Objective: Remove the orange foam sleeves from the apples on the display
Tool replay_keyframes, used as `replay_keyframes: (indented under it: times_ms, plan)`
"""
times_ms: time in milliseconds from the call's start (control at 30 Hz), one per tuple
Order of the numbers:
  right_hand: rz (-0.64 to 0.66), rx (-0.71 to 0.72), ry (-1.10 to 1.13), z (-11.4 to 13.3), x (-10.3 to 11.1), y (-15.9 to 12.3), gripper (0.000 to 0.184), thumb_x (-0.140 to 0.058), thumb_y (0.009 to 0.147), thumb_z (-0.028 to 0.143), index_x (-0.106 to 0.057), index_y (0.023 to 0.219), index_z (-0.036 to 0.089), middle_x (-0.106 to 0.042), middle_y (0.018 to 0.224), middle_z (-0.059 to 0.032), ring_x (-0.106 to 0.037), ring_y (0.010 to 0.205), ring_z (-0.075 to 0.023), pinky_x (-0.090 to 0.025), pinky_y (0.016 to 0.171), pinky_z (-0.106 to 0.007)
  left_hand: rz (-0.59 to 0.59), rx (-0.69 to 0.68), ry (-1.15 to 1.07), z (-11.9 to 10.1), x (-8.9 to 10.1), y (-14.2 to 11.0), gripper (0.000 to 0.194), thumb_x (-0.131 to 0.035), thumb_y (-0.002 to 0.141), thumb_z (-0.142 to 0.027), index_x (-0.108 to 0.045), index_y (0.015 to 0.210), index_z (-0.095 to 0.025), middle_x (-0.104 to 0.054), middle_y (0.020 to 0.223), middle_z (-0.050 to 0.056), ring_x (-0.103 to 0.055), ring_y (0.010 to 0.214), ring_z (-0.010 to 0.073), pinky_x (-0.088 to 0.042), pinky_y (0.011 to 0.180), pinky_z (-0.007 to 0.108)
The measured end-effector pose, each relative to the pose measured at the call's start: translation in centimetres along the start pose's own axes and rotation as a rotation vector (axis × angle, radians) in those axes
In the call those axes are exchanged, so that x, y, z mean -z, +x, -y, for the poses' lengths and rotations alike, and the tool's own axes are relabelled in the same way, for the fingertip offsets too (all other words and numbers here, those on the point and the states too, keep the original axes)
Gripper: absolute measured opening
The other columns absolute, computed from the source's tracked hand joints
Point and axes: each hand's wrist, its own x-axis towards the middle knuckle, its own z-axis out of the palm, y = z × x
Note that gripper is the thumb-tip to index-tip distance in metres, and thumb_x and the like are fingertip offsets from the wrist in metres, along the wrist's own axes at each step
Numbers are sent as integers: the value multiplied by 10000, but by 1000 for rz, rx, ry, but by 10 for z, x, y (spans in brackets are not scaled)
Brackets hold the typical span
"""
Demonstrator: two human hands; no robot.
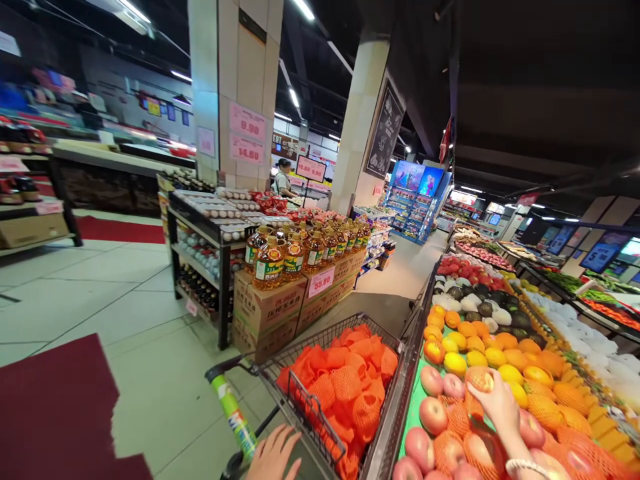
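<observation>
My right hand (pixel 501 408), a beaded bracelet on its wrist, grips an apple (pixel 479 379) over the fruit display; orange foam netting shows just below that fruit. Around it lie pink-red apples (pixel 433 415), some bare and some in orange nets. My left hand (pixel 274 455) is at the bottom edge beside the green cart handle (pixel 234 415), fingers spread and holding nothing; whether its palm touches the handle I cannot tell. In the wire shopping cart (pixel 289 352) sits a heap of orange foam nets (pixel 345 381).
Yellow and orange citrus (pixel 495 358) lies beyond the apples. A dark rail (pixel 406 393) edges the display beside the cart. Across from it, oil bottles (pixel 293 257) stand on cartons (pixel 267 313). A person (pixel 283 179) is farther back, near a pillar (pixel 356 127).
</observation>
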Motion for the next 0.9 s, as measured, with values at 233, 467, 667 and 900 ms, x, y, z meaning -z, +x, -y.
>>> replay_keyframes:
  times_ms: [233, 467, 667, 900]
  plan:
    - [387, 212, 363, 54, 22, -162, 680, -916, 657, 449, -628, 1266, 358, -747, 1312, -124, -734, 1237, -403, -584, 1081, -578, 561, 131, -1098, -146, 21, 4, 662, -602, 929, -769, -750, 1315, -252, -696, 1449, 148, -637, 1366, 341, -470, 1207, 528]
    - [344, 363, 211, 94, 16, -299, 720, -881, 713, 241, -686, 1401, 328, -613, 1540, -97, -633, 1402, -373, -567, 1160, -559, 963, 526, -1901, -235, 34, -13, 919, -564, 888, -889, -698, 1370, -117, -791, 1142, 179, -774, 963, 295, -596, 812, 360]
    - [62, 505, 368, 115, 33, -299, 356, -693, 992, 147, -726, 1300, 323, -770, 1280, -52, -748, 1199, -214, -630, 1051, -372, 788, 699, -1828, -232, 38, -9, 817, -573, 910, -833, -745, 1194, -86, -765, 855, 89, -639, 602, 166, -417, 472, 233]
    - [222, 539, 260, 107, 25, -294, 384, -735, 975, 219, -744, 1353, 284, -782, 1316, -83, -750, 1238, -280, -637, 1083, -462, 644, 713, -1817, -233, 43, -4, 719, -628, 922, -726, -739, 1231, -86, -802, 1116, 146, -759, 994, 257, -608, 831, 324]
